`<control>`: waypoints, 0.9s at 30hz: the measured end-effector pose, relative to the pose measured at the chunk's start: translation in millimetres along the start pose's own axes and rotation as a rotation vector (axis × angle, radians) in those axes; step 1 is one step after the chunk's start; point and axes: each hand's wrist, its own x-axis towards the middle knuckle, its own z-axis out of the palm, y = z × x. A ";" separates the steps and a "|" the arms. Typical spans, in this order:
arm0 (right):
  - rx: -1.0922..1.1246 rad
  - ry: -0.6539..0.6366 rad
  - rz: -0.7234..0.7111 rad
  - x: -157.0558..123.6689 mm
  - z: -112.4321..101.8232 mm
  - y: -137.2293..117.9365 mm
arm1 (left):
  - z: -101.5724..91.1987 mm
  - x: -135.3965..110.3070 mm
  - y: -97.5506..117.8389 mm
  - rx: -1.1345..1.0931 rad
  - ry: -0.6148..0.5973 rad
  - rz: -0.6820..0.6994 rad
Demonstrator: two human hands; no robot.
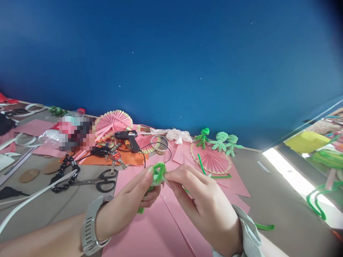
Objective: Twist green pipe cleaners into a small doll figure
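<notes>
In my left hand (136, 191), a bent and wound green pipe cleaner piece (160, 171) is gripped between thumb and fingers. It forms a loop at the top, and a green end pokes out below the fingers. My right hand (203, 196) pinches at the right side of this piece, thumb against forefinger. A green strand shows beneath the right fingers; whether it joins the green pipe cleaner end (265, 226) beyond my right wrist is hidden. Pink paper sheets (150, 228) lie below both hands.
Several green pipe cleaner figures (222, 142) rest by the blue wall (171, 64), near a pink paper fan (211, 159). Cut green pipe cleaners (221, 176) lie in front. To the left are scissors (105, 181), keys (116, 159), a black glue gun (128, 137) and a bottle (49, 137).
</notes>
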 end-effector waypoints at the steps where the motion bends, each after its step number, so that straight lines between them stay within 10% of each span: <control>1: 0.005 0.011 -0.016 0.3 1.2 1.1 | -0.2 0.2 -1.1 -0.014 -0.001 -0.007; 14: -0.532 0.081 -0.337 0.8 10.1 4.0 | 11.4 -2.5 10.4 -0.550 0.075 -0.225; 27: -0.299 -0.004 -0.256 0.1 13.4 8.5 | 5.9 -0.6 6.0 -0.499 0.192 -0.137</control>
